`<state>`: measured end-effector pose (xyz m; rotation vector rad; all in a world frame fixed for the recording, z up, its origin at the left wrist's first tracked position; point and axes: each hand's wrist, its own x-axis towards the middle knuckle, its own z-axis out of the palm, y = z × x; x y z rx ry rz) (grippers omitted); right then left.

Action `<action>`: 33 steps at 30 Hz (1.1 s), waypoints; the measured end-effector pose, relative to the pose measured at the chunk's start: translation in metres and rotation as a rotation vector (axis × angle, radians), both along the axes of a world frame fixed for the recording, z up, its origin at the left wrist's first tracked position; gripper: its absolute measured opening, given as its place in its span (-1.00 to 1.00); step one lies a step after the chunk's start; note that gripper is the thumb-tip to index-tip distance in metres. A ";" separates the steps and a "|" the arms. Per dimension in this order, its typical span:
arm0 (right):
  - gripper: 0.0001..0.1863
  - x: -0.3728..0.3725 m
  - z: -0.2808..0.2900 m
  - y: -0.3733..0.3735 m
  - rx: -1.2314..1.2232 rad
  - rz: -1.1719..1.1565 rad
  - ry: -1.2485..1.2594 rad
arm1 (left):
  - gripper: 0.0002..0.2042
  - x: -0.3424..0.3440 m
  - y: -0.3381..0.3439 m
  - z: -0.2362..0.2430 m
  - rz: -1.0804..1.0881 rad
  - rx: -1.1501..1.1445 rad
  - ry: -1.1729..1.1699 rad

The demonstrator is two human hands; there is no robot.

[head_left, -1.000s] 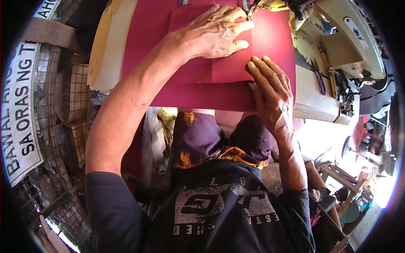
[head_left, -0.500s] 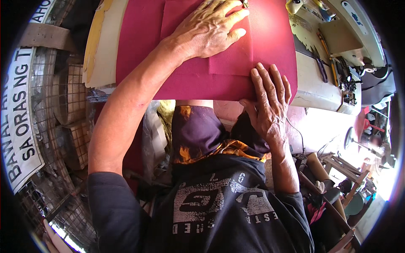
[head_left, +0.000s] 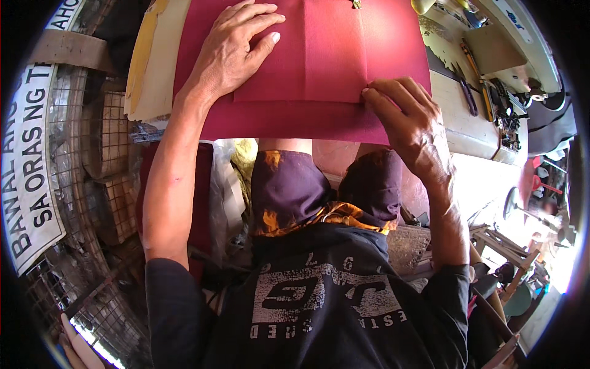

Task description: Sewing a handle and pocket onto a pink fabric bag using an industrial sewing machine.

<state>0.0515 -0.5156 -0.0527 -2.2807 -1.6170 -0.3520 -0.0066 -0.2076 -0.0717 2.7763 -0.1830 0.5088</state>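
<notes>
Both hands are apart from each other over the red cloth. Toward the tabletop's left edge, the left hand lies palm down with thumb and fingers spread, gripping nothing. Nearer the right edge, the right hand is bent, its thumb and fingertips together at the near right corner of the smaller red panel; whether they pinch it or only press on it, I cannot tell.

Wide, deep red and smooth, the cloth covers the middle of the cream tabletop and reaches its front edge, above the person's knees. On it lies the panel, the same red, mostly flat, with 1 straight crease down its middle and a crisp right side. Light turns both layers pinkish toward the right. A small metal part shows at the panel's far end. Purple-handled snips and a yellow-orange cutter lie near the tabletop's right edge.
</notes>
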 end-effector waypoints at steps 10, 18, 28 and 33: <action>-0.57 -0.005 -0.011 -0.002 0.084 0.057 -0.180 | -0.68 -0.002 -0.004 0.003 -0.015 -0.093 -0.017; -0.57 -0.001 -0.014 -0.004 0.089 0.033 -0.165 | -0.72 0.007 0.005 -0.011 -0.069 0.004 -0.168; -0.65 -0.020 -0.021 -0.011 0.173 -0.071 0.087 | -0.67 0.053 -0.074 0.002 -0.199 0.018 -0.255; -0.63 -0.020 -0.023 -0.010 0.157 -0.036 0.101 | -0.65 0.059 -0.079 -0.006 -0.205 0.015 -0.184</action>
